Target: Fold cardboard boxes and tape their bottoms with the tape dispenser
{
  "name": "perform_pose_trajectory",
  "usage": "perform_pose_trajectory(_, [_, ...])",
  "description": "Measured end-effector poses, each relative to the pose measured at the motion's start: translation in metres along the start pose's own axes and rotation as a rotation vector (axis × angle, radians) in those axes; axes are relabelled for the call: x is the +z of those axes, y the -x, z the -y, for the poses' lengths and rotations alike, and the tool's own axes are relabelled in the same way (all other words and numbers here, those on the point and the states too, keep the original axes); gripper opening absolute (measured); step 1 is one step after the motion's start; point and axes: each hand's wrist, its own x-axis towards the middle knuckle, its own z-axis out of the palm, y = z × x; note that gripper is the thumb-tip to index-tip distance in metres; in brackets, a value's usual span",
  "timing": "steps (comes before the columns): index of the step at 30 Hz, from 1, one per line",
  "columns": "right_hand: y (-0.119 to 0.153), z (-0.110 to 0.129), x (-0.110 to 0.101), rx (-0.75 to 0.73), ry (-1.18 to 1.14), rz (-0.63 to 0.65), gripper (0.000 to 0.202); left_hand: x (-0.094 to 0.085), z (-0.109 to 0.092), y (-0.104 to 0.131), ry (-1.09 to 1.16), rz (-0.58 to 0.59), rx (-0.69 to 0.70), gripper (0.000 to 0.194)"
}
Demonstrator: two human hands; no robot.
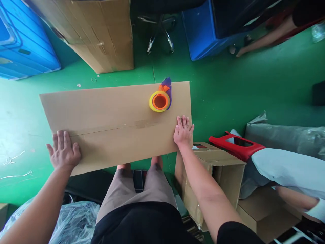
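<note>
Head: left hand (64,152) and right hand (183,134) touch cardboard (114,115).

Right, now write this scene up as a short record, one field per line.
Work surface: cardboard carton, seam running lengthwise along its top
Left hand: open, palm down at the carton's left end
Right hand: open, palm down at its right end
On the carton: tape dispenser, orange, yellow and purple, near the far edge
To the right: open cardboard box, red stool
Beyond: blue bin, tall cardboard box
Floor: green
</note>
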Motion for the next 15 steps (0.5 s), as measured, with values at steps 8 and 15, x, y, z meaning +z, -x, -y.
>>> perform_pose_trajectory(8, [0.002,0.004,-0.003,-0.019,-0.027,0.052,0.067,0.055,-0.166,0.025,0.119,-0.030,-0.023,0.100])
perform_pose_trajectory(15, [0.005,0.002,0.003,-0.039,-0.057,0.069,0.068,0.116,-0.274,0.055,0.150,-0.062,0.069,0.101])
